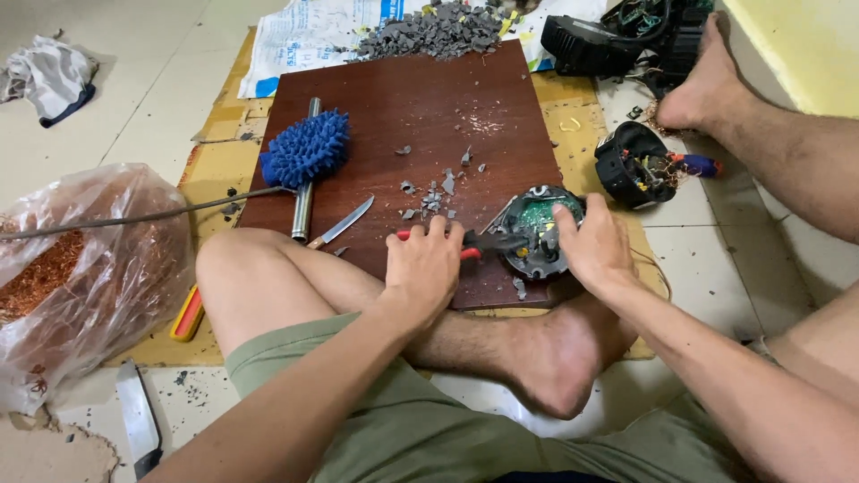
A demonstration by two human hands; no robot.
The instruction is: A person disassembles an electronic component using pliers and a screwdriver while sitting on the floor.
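Head view: a dark round housing [541,231] with a green circuit board inside is seen lying on the near right part of a brown wooden board [403,116] laid on the floor. The right hand [591,246] is clenched over the housing's right rim, fingers curled on top. A pair of red-handled pliers [474,241] is grasped in the left hand [425,268], fingers wrapped around the handles. The pliers' long axis is laid left to right, the tip meeting the housing's left edge, so the housing lies just right of the left hand. Grey plastic fragments [434,199] are scattered just beyond the hands. A knife [344,222] and a blue duster [307,148] are left farther to the left.
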